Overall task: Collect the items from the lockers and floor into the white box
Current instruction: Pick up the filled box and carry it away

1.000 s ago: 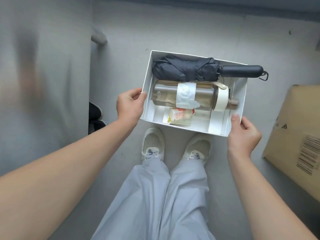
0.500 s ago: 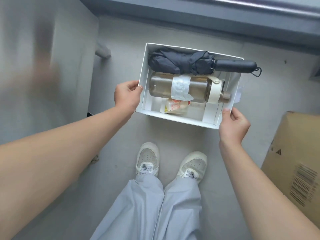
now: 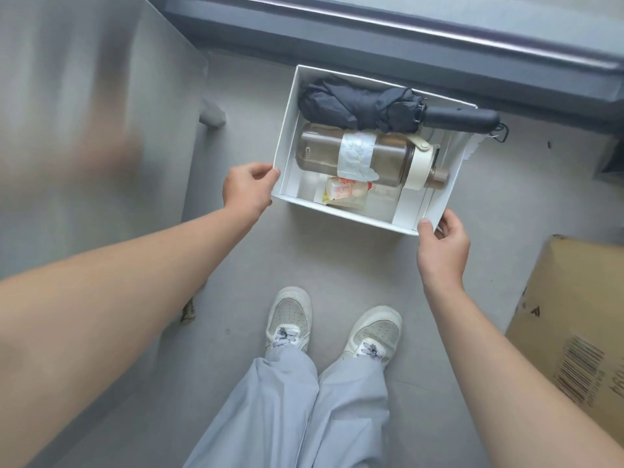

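White box [image 3: 283, 157]: umbrella [image 3: 361, 104], bottle [image 3: 358, 153], small packet [image 3: 341, 190] inside; left hand [image 3: 246, 189] and right hand [image 3: 442, 244] gripping opposite corners; keep level, umbrella handle overhangs rim

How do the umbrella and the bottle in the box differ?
The umbrella is black folded fabric; the bottle is brownish, see-through and rigid. The umbrella's handle sticks out past the white box's right wall; the bottle fits inside. Both lie on their sides, lengthwise, touching.

Soft even daylight, faint shadows; left locker panel [image 3: 84, 136] motion-blurred; wide-angle edge stretch
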`<state>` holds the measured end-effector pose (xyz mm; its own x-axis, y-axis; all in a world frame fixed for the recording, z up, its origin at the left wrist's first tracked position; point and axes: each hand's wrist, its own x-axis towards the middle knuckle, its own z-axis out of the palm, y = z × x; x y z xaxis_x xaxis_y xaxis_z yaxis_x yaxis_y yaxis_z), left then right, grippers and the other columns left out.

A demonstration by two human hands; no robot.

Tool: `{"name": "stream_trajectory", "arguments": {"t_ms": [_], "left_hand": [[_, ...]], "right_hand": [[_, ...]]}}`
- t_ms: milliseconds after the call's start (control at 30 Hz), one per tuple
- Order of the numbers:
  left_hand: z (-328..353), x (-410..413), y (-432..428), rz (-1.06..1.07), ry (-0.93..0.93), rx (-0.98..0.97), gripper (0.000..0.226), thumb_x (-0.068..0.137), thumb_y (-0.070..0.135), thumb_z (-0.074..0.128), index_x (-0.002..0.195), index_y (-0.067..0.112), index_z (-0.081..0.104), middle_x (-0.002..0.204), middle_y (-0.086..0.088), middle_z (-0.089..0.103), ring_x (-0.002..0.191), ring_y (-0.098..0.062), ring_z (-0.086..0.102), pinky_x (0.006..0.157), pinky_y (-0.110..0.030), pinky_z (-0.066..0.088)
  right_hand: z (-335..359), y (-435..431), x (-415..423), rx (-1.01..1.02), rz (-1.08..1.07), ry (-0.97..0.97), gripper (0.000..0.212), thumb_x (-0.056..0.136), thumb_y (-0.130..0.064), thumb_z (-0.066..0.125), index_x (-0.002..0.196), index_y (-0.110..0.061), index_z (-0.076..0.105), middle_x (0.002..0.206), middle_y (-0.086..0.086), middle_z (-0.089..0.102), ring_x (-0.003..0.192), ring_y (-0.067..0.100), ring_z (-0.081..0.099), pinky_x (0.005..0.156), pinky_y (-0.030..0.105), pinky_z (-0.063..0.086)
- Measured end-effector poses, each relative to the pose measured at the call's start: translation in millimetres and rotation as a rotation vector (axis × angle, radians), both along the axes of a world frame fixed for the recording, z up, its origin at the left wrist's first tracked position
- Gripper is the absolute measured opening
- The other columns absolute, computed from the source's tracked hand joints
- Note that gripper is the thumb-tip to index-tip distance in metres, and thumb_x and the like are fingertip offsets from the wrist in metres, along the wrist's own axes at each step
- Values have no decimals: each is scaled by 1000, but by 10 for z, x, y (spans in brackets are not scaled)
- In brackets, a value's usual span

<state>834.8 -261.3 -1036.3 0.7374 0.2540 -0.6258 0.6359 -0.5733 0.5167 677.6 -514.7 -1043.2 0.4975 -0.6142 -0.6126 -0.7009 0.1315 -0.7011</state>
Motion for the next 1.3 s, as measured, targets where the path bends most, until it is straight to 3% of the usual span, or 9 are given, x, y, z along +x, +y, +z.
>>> {"name": "stream_trajectory", "arguments": {"t_ms": [100, 167, 233, 300, 400, 633, 900, 1133, 1300], "left_hand": [[-12, -184, 53, 54, 31, -35, 24, 88, 29, 68, 106, 15, 74, 92, 1, 73, 83, -20, 74, 80, -44, 62], [-6, -240, 27, 68, 27, -33, 9, 88, 25, 65, 85, 23, 73, 85, 1, 72, 87, -26, 74, 81, -46, 61], [-31, -228, 7, 75, 27, -11, 20, 88, 21, 63, 69, 27, 67, 80, -1, 69, 90, -31, 73, 82, -47, 61], [-50, -187, 4, 79, 38, -10, 16, 88, 18, 62, 76, 21, 72, 81, 0, 70, 87, -29, 74, 82, -45, 61], [-70, -148, 38, 54, 51, -13, 20, 90, 16, 63, 102, 8, 76, 94, -1, 73, 85, -19, 73, 81, -39, 62], [-80, -204, 39, 63, 23, -49, 15, 90, 20, 64, 98, 13, 74, 87, 2, 71, 92, -23, 73, 83, -40, 61], [10, -221, 11, -9, 37, 21, 30, 88, 27, 64, 112, 9, 72, 105, -4, 74, 102, -20, 69, 96, -39, 54], [35, -166, 91, -78, 15, 106, 30, 90, 11, 54, 111, 12, 75, 103, -7, 76, 99, -25, 70, 93, -39, 56], [65, -3, 308, -51, -22, 155, 30, 88, 8, 51, 101, 14, 78, 92, -8, 76, 92, -29, 71, 87, -39, 57]], "right_hand": [[54, 77, -66, 24, -56, 0, 31, 95, -8, 57, 125, -13, 66, 116, -3, 73, 106, 7, 68, 94, 21, 51], [64, 112, -69, 36, -81, -6, 29, 95, -8, 57, 121, -15, 67, 113, -6, 73, 102, 4, 68, 89, 18, 51], [68, 150, -50, 42, -96, -28, 24, 93, -9, 57, 112, -18, 68, 103, -11, 73, 87, -3, 66, 77, 12, 48], [80, 170, -25, 42, -107, -51, 21, 92, -10, 57, 108, -17, 68, 97, -12, 73, 77, -3, 64, 70, 10, 46], [79, 165, -41, 49, -99, -81, 22, 92, -8, 57, 108, -19, 68, 99, -12, 73, 82, -1, 65, 73, 12, 47], [98, 159, -68, 79, -70, -100, 31, 92, -5, 58, 118, -20, 66, 106, -14, 73, 90, -4, 68, 77, 10, 48], [227, 158, -46, 114, -60, -73, 28, 94, -10, 60, 114, -28, 65, 107, -17, 73, 95, -5, 67, 80, 9, 47], [242, 275, 29, 120, -103, -51, 24, 87, -19, 60, 109, -23, 67, 96, -17, 73, 81, -3, 64, 75, 17, 45], [255, 470, 118, 193, -44, -63, 28, 88, -13, 59, 114, -18, 67, 102, -13, 72, 86, -2, 63, 84, 24, 47]]}}
